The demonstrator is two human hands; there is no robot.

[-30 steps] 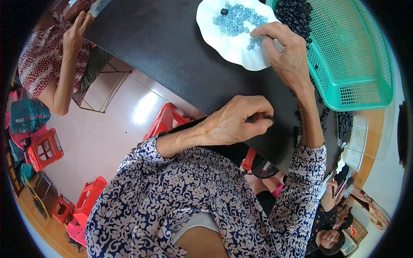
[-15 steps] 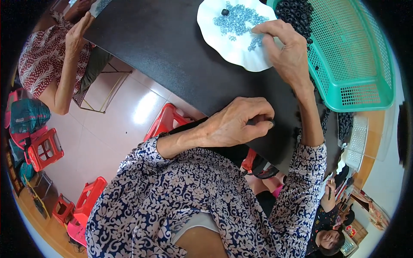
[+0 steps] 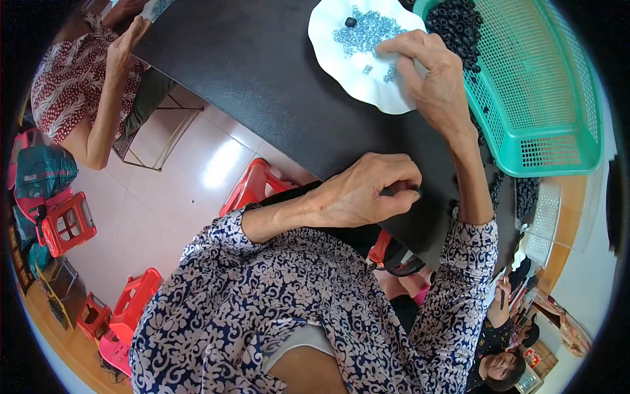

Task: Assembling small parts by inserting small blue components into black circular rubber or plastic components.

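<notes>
My right hand [image 3: 436,85] is over the right side of the white, wavy-rimmed plate [image 3: 348,75], thumb and forefinger bent toward each other with a gap behind the tips; whether anything is caught between them I cannot tell. The forefinger tip is at the edge of the clear beads [image 3: 366,31], a pale blue spread across the plate's middle, with two small clusters lying apart toward the near rim. One black bead [image 3: 350,22] sits at the upper left of that spread. My left hand [image 3: 361,194] is held near the table's front edge, fingers curled, thumb and forefinger pinched on a small black piece [image 3: 419,191], mostly hidden by the fingertips. Right of the plate, on the table [image 3: 262,105], stands a green mesh basket [image 3: 508,157]; black beads [image 3: 453,29] are heaped at its left end, a few loose toward its near side. More dark pieces [image 3: 527,190] lie beyond my right forearm, beside a white perforated tray [image 3: 545,223]. At upper left a co-worker [image 3: 85,85] in a red-and-white patterned top sits at the table. Red stools [image 3: 69,224] stand on the tiled floor [image 3: 164,217].
</notes>
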